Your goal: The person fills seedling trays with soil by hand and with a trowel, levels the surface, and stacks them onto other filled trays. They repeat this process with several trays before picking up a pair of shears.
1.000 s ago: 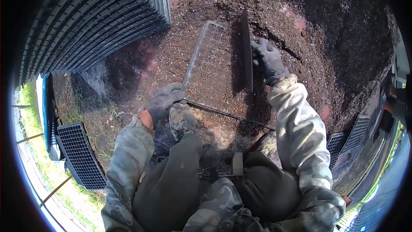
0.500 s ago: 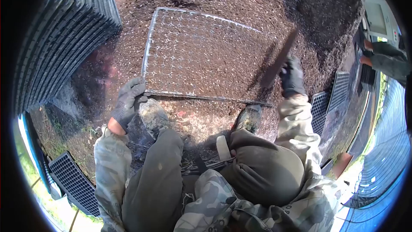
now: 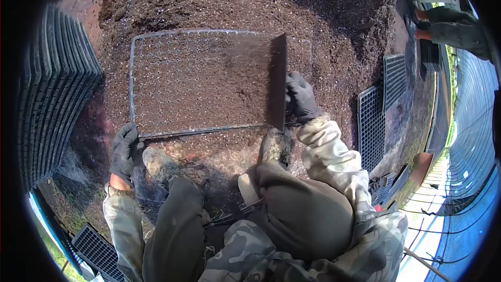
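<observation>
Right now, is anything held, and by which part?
The right hand holds a board midway along its right side. The left hand is at the near left corner of the tray; any grip is unclear.

A plant nursery, seemingly — heaped soil (image 3: 209, 1), stacked seedling trays (image 3: 57, 94).

No text, label, brand or number can be read, beside the gloved fingers (image 3: 127, 131) or farther off
</observation>
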`<act>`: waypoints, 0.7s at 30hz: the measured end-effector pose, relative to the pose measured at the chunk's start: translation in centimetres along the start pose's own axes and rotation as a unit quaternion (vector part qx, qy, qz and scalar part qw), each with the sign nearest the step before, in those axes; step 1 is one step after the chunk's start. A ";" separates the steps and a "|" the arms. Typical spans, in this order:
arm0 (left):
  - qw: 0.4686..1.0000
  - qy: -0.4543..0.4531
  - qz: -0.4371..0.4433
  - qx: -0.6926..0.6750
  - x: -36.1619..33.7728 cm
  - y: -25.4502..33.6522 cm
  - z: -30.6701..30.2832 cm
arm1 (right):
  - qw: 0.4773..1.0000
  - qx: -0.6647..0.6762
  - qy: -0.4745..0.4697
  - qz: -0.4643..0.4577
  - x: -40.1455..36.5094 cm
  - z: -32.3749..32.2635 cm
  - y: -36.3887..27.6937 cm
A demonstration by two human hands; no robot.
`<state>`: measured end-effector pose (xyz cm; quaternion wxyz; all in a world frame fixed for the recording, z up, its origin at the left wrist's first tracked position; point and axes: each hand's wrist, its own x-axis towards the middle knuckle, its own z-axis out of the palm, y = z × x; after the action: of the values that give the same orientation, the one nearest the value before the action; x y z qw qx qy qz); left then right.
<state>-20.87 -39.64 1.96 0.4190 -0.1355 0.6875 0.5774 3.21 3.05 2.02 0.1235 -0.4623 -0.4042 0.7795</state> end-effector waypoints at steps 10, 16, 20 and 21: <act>0.997 -0.046 -0.003 -0.058 -0.3 -1.0 -1.3 | 0.911 -0.271 0.282 -0.135 -5.6 -12.9 -5.6; 1.000 -0.019 0.013 -0.020 0.0 -1.1 -0.6 | 0.718 -0.624 0.289 -0.108 0.6 -5.9 0.8; 0.993 -0.068 0.047 -0.084 1.2 -2.5 -1.8 | 0.743 -0.623 0.226 -0.093 1.8 -2.4 -0.8; 0.993 -0.066 0.048 -0.090 1.4 -2.5 -1.8 | 0.740 -0.627 0.224 -0.097 2.6 -1.3 -0.8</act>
<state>-20.79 -41.60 -0.84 0.4212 -0.1008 0.6090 0.6645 2.75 5.68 0.68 -0.0319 -0.5548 -0.8049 0.2080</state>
